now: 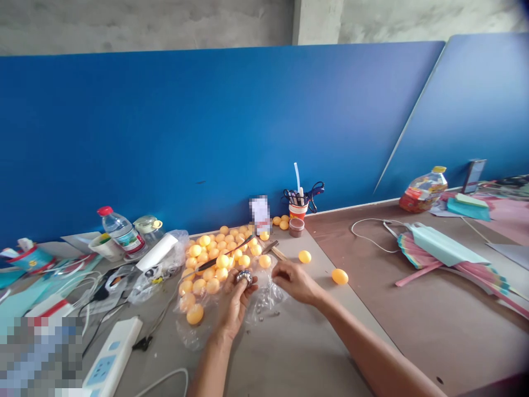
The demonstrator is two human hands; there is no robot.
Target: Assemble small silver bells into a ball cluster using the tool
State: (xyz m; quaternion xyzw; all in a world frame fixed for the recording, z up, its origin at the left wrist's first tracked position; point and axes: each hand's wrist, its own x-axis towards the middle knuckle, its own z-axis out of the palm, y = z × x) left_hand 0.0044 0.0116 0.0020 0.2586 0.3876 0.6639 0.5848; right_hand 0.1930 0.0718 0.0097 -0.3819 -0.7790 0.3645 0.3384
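My left hand (235, 300) is closed around a small, shiny silver-and-dark ball (243, 277), held above the table. To its right, my right hand (296, 281) is raised with thumb and fingers pinched together; whatever is between the fingertips is too small to make out. Beneath and between the hands lies a clear plastic bag (264, 298), with several tiny shiny bits (261, 319) near its edge. Many orange ping-pong balls (212, 285) sit in a heap just beyond my left hand. A long dark-handled tool (208, 264) rests across the heap, and a hammer (270, 247) lies beside it.
Two loose orange balls (339, 277) lie to the right. A paper cup of tools (298, 211) and a small brown-filled jar (296, 227) stand by the blue partition (231, 138). Leftward are a water bottle (124, 234), cords and a power strip (112, 358); rightward, a pink-and-teal paper piece (446, 248).
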